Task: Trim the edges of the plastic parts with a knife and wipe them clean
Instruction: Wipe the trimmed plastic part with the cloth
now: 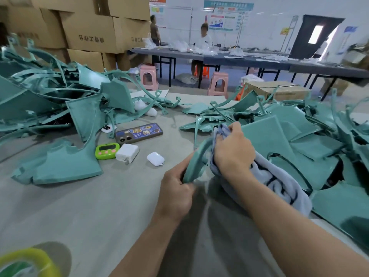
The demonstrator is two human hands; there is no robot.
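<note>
The grey table (99,206) has a soft, flat top. On it sit two piles of smooth green plastic, flat sheets and thin bent strips all mixed up: the left heap (40,92) and the right heap (299,136). A fluffy blue cloth (269,182) lies on the near side of the right heap. Between the heaps, the left hand (175,194) grips the low end of a curved green part (194,162). The right hand (233,152) squeezes a bunch of the cloth against the part's top. Near the left heap lie a dark phone (138,132), a white square charger (127,152), a green timer (106,150) and a small round white case (155,158).
</note>
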